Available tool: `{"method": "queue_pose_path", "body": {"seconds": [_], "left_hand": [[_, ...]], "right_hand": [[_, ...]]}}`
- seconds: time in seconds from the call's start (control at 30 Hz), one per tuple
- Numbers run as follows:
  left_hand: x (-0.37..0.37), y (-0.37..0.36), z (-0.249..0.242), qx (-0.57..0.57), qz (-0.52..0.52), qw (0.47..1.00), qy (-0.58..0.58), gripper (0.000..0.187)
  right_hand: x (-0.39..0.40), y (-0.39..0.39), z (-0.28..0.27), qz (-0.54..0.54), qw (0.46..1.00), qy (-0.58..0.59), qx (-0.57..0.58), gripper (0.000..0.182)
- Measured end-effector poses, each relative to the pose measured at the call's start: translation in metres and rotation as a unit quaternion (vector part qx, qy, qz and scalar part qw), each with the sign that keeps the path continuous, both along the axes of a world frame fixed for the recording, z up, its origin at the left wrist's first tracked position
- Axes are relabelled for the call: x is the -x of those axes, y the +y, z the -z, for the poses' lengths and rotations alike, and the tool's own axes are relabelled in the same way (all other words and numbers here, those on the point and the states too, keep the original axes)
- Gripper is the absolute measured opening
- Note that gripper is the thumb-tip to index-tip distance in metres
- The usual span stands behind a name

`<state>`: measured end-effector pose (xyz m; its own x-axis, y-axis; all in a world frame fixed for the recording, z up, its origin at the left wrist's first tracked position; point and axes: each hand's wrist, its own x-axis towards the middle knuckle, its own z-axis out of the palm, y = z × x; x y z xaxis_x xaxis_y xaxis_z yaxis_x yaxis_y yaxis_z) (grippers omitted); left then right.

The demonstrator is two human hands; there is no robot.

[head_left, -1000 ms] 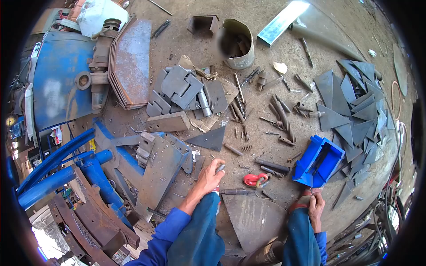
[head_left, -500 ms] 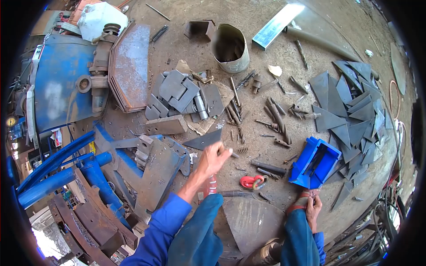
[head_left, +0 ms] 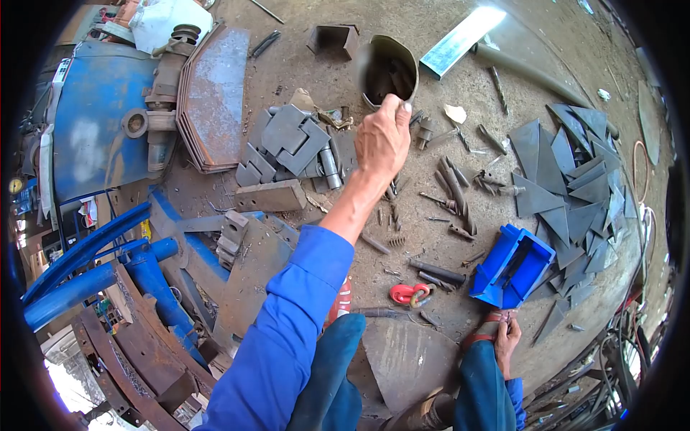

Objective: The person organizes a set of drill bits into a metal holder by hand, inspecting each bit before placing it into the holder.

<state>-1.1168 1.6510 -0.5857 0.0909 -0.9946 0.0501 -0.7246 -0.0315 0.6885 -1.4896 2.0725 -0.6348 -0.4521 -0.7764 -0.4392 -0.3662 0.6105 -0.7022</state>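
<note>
My left hand (head_left: 385, 136) is stretched forward, its fingers closed on the near rim of a round, open-topped can (head_left: 415, 72). Dark metal pieces (head_left: 397, 77) lie inside it; my hand covers part of its near wall. Low at the right, my right hand (head_left: 507, 339) rests beside my red-strapped shoe (head_left: 490, 327), fingers curled together. Whatever they may hold is too small to make out. Just above that hand stands a blue plastic bin (head_left: 492, 271) with some dark thin pieces in it.
Drill bits (head_left: 454, 188) and a red lifting hook or shackle (head_left: 410, 294) lie on the ground. Triangular steel plates (head_left: 568, 187) are heaped at the right. Stacked flat plates (head_left: 215, 93) and hinge-like steel blocks (head_left: 295, 140) sit left. A blue frame (head_left: 93, 251) stands near my left side.
My left hand has moved forward from above the ground near my knees to the can and taken hold of its rim. My right hand has stayed by the shoe.
</note>
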Motion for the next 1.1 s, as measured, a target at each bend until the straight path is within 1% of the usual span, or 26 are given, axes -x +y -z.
{"method": "queue_pose_path", "body": {"seconds": [0.17,0.23,0.27,0.43,0.5,0.57,0.63,0.7,0.77,0.97,1.03,1.1], "left_hand": [[0.008,0.029,0.020,0.023,0.021,1.000,-0.002,0.028],[0.010,0.039,0.026,0.102,0.014,0.994,-0.039,0.028],[0.011,0.045,0.027,0.062,0.018,0.997,-0.035,0.029],[0.014,0.069,0.040,0.047,0.027,0.998,-0.034,0.029],[0.011,0.077,0.045,0.012,0.021,0.999,-0.032,0.038],[0.008,0.082,0.050,0.027,0.022,0.999,-0.034,0.037],[0.006,0.086,0.052,-0.001,0.038,0.998,-0.056,0.036],[0.005,0.089,0.055,-0.009,0.044,0.997,-0.060,0.035],[0.005,0.091,0.058,0.018,0.044,0.998,-0.046,0.034],[0.003,0.082,0.056,0.017,0.033,0.999,-0.032,0.036],[0.003,0.073,0.052,0.071,0.033,0.997,-0.009,0.032],[0.005,0.065,0.045,0.069,0.027,0.997,-0.007,0.034]], "right_hand": [[0.001,0.003,0.006,0.008,1.000,0.000,0.018,0.035],[0.002,0.003,0.006,0.000,1.000,0.010,0.012,0.035],[0.002,0.003,0.006,0.002,1.000,0.011,0.010,0.035],[0.001,0.000,0.005,0.007,1.000,0.007,0.017,0.033],[0.002,0.000,0.006,0.007,1.000,0.008,0.016,0.032],[0.002,0.001,0.008,0.007,1.000,0.008,0.014,0.031],[0.000,0.001,0.011,0.018,0.999,-0.005,0.044,0.030],[0.001,0.001,0.011,0.020,0.999,-0.001,0.035,0.030],[0.003,0.002,0.011,0.023,0.999,0.003,0.025,0.031],[0.009,0.008,0.016,0.023,1.000,0.003,0.010,0.033],[0.012,0.010,0.019,0.011,1.000,0.020,0.008,0.034],[0.012,0.011,0.019,0.010,1.000,0.019,0.011,0.034]]}}
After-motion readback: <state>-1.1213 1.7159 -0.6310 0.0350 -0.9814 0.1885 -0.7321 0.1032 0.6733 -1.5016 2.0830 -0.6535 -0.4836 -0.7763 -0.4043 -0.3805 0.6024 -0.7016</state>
